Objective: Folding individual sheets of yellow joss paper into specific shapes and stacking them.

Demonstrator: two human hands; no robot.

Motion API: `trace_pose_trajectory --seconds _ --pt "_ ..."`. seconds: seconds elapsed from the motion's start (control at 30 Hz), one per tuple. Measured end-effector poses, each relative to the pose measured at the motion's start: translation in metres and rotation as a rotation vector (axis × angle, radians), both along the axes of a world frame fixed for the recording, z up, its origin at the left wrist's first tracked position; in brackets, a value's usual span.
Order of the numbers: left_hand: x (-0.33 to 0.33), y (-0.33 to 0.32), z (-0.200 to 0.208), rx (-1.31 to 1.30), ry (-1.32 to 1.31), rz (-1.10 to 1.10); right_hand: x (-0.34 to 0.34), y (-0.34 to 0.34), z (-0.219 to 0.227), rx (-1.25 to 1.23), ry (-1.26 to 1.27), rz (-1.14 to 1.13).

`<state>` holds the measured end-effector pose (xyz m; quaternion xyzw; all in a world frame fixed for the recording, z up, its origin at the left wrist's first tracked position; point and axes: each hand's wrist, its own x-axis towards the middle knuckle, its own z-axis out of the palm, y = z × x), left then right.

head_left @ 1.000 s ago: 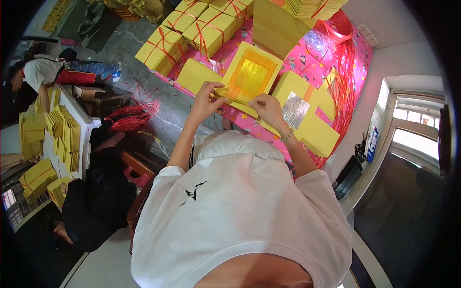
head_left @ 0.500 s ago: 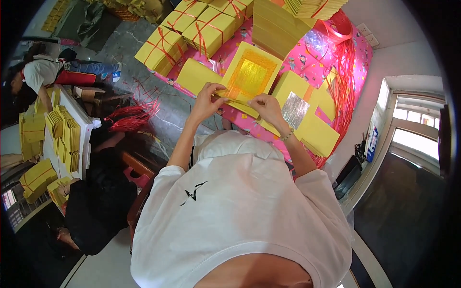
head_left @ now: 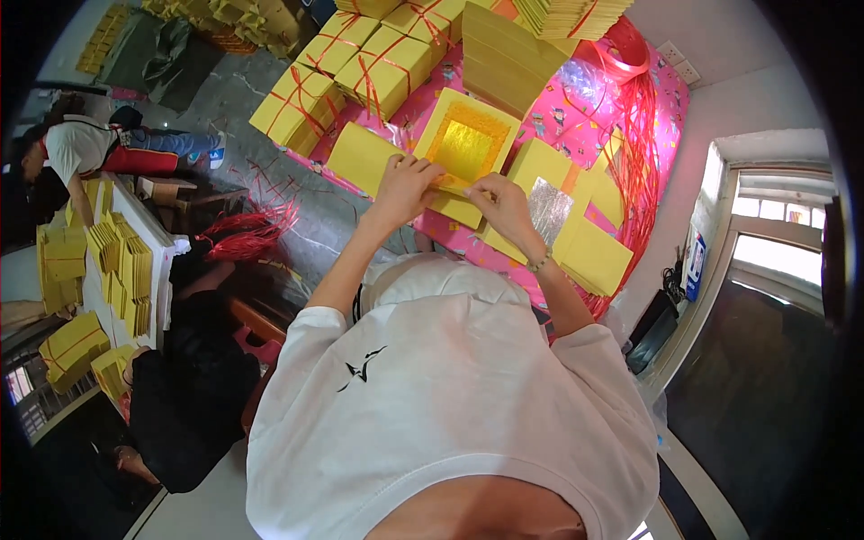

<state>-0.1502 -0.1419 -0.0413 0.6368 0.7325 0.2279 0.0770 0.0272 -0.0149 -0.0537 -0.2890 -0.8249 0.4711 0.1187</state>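
Observation:
A yellow paper sheet point(head_left: 500, 121) with an orange-bordered gold foil square point(head_left: 466, 148) lies before me on the pink patterned tablecloth point(head_left: 569, 110). At its near left edge, my left hand point(head_left: 407, 189) has its fingers curled over the paper, partly covering the foil's lower corner. My right hand point(head_left: 502, 205) pinches the near right corner of the same sheet between thumb and fingers. Below both hands a yellow paper stack point(head_left: 457, 210) shows. Beside my right wrist lies more yellow paper with a silver foil patch point(head_left: 549, 209).
Yellow bundles tied with red ribbon point(head_left: 385, 67) stand at the far left of the table. A loose yellow stack point(head_left: 364, 157) lies left of my hands. Red plastic strands point(head_left: 637, 153) hang along the right. Two people work at a white table point(head_left: 160, 261) on the left.
My left hand has moved right and over the sheet's near edge, its fingers now covering more of it. My right hand stays at the corner, still pinching.

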Motion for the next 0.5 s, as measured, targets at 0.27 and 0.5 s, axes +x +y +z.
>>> trace_pose_trajectory --seconds 0.27,0.5 --pt "-0.006 0.017 0.009 0.085 -0.108 -0.037 0.0 0.001 0.019 0.158 0.374 -0.36" --pt "0.001 0.018 0.025 0.131 -1.165 0.052 -0.009 0.022 -0.032 -0.538 0.553 -0.206"
